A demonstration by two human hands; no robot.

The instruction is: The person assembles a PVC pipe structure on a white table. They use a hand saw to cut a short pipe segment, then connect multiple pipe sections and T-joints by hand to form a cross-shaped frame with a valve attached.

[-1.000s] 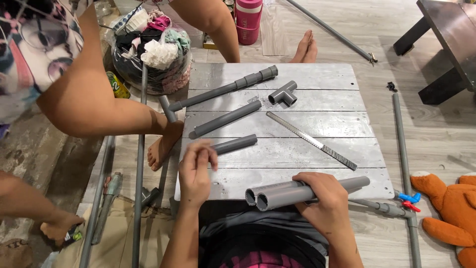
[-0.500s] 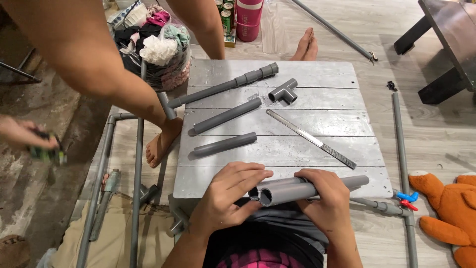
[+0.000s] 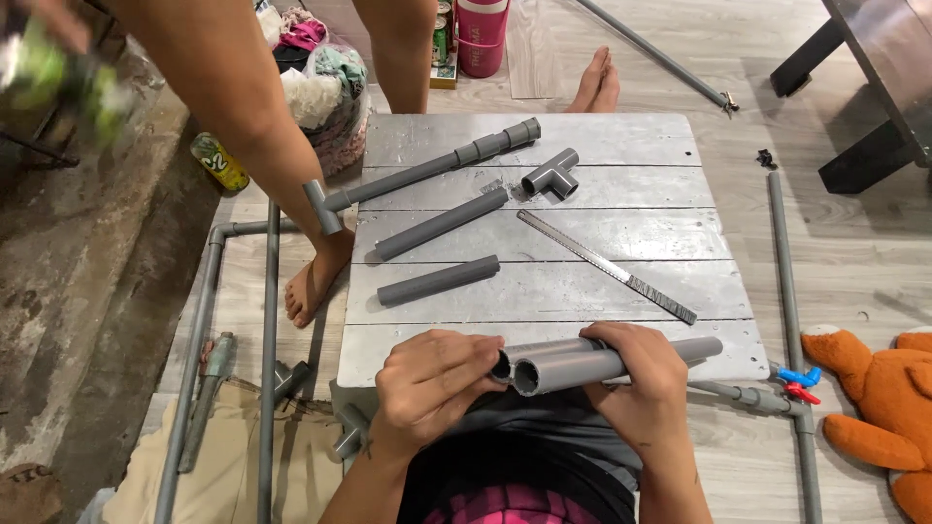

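right hand [image 3: 646,388] wraps around two grey plastic pipes [image 3: 592,361] held side by side, fingers curled over the top so the pair stays bundled and level; the pipes lie at the 6 o'clock edge of the silver board [image 3: 621,141], open ends pointing toward 9 o'clock; left hand [image 3: 432,383] closes its fingertips on those open ends, seemingly to keep the two mouths flush with each other; both grips firm, neither hand released.

pipes: smooth, matte grey, round in section, walls thin at the cut ends, hollow bores dark; the far ends jut past the right hand toward 3 o'clock.

board: painted planks, silver-grey, scuffed and streaked, laid flat as a work surface; on it, apart from the hands: a short pipe piece [image 3: 439,280] near centre; a longer piece [image 3: 442,223] just above it, both angled alike; a long pipe with coupling [image 3: 427,173] reaching from 12 o'clock to the 9 o'clock edge, ending in an elbow fitting; a grey tee fitting [image 3: 550,174] at 12 o'clock, squat, three sockets; a thin metal saw blade [image 3: 607,266] lying diagonal toward 3 o'clock, flat and dull.

another person's leg and bare foot [image 3: 313,286] stand at 9 o'clock, beside the board; an orange plush toy [image 3: 879,398] lies on the floor at 4 o'clock.
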